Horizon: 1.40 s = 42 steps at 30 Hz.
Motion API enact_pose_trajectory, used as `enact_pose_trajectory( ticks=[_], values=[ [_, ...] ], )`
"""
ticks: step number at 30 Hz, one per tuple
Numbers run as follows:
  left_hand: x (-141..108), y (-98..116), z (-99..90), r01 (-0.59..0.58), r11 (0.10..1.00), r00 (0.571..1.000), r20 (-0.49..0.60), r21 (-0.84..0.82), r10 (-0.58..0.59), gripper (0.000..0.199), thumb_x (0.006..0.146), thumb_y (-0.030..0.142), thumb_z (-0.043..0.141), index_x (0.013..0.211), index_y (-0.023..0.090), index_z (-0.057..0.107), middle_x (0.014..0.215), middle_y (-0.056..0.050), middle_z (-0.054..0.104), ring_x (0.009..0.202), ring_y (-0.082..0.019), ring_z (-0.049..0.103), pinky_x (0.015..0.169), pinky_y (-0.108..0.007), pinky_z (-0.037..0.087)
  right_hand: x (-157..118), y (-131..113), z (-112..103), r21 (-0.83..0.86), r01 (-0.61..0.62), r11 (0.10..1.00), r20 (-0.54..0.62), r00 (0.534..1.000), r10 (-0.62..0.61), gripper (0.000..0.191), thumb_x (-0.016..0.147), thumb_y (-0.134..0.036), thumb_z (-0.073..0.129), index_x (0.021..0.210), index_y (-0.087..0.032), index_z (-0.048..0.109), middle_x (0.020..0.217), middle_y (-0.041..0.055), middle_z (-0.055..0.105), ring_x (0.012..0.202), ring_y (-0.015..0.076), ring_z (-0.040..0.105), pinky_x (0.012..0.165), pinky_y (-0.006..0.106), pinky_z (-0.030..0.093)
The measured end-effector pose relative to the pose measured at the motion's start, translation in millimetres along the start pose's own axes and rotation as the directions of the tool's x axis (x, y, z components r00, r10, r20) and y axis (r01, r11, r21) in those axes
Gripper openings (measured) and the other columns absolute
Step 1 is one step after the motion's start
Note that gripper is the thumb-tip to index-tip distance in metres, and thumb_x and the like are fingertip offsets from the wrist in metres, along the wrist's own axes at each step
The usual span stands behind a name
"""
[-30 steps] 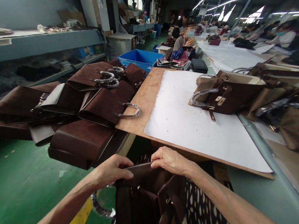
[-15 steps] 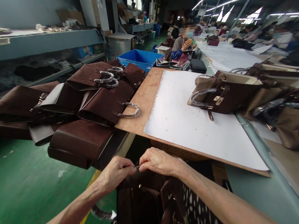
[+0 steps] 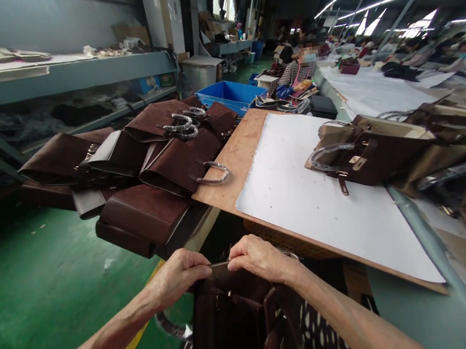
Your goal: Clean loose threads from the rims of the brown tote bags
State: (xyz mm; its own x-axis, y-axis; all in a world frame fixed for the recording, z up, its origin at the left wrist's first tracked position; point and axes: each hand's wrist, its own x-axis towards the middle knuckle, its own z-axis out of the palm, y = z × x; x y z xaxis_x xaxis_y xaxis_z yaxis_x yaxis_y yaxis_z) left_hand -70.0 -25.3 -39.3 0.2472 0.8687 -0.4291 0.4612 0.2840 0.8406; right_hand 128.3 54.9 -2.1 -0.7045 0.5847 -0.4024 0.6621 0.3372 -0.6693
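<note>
A dark brown handbag [image 3: 231, 323] rests on my lap, over a patterned black-and-white cloth. My left hand [image 3: 187, 269] pinches the bag's top edge from the left. Close beside it, my right hand [image 3: 255, 257] pinches the same edge, with a short stretch of rim showing between the two. A plastic-wrapped handle [image 3: 172, 326] hangs out at the bag's left side, and another brown strap lies at its right. The fingers hide part of the rim.
Several brown handbags [image 3: 144, 215] are stacked at the left. White paper [image 3: 286, 190] covers a brown board ahead, with another handbag [image 3: 367, 151] at its right. A blue bin [image 3: 227, 98] stands behind. Co-workers sit along the long table farther back.
My hands have moved slightly apart along the bag's rim, so more of the edge shows between them. The whole view has shifted, with the surroundings now farther right.
</note>
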Motion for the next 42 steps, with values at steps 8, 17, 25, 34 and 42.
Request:
enact_pose_trajectory(
  ticks=[8,17,25,34,42],
  values=[
    [-4,19,12.9,-0.054,0.989,0.997,-0.054,0.139,0.062,0.034,0.079,0.04,0.045,0.061,0.012,0.05,0.054,0.003,0.03,0.052,-0.008,0.028,0.046,-0.02,0.019,2,-6,7,0.073,0.115,0.991,0.108,0.987,-0.123,0.02,0.07,-0.033,0.054,0.062,-0.015,0.061,0.053,-0.0055,0.039,0.058,0.0077,0.039,0.051,0.019,0.027],
    [-12,14,6.5,-0.031,0.982,0.999,-0.034,0.188,0.038,0.042,0.08,0.05,0.041,0.06,0.014,0.047,0.055,0.001,0.031,0.053,-0.01,0.031,0.049,-0.021,0.024,-34,76,-38,0.093,-0.1,0.991,0.102,0.991,0.09,0.018,0.071,-0.031,0.055,0.062,-0.015,0.056,0.051,-0.0058,0.042,0.052,0.0076,0.042,0.05,0.019,0.031],
    [-15,21,11.2,0.0,0.966,0.999,-0.05,0.259,0.014,0.045,0.076,0.055,0.039,0.06,0.014,0.05,0.055,0.0,0.035,0.055,-0.012,0.035,0.051,-0.022,0.025,-63,85,-30,0.23,-0.203,0.952,0.001,0.978,0.208,0.021,0.072,-0.033,0.051,0.061,-0.016,0.055,0.051,-0.0034,0.046,0.051,0.0113,0.052,0.048,0.021,0.041],
    [-16,54,4.8,-0.08,0.973,0.996,-0.015,0.217,0.086,0.037,0.081,0.043,0.04,0.061,0.013,0.049,0.054,0.003,0.031,0.053,-0.009,0.03,0.049,-0.02,0.023,-64,62,-43,-0.162,-0.284,0.945,-0.161,0.953,0.258,0.018,0.067,-0.034,0.059,0.067,-0.016,0.061,0.066,0.0016,0.058,0.07,0.0188,0.056,0.062,0.027,0.041],
    [-18,163,-3.8,-0.265,0.759,0.944,-0.002,0.594,0.331,0.016,0.077,0.022,0.046,0.068,0.016,0.058,0.059,0.002,0.051,0.055,-0.009,0.044,0.051,-0.019,0.027,-61,-36,-47,-0.028,0.221,0.975,-0.126,0.967,-0.223,0.018,0.066,-0.016,0.055,0.081,-0.02,0.066,0.074,-0.004,0.064,0.07,0.0124,0.055,0.063,0.021,0.039]
  ],
)
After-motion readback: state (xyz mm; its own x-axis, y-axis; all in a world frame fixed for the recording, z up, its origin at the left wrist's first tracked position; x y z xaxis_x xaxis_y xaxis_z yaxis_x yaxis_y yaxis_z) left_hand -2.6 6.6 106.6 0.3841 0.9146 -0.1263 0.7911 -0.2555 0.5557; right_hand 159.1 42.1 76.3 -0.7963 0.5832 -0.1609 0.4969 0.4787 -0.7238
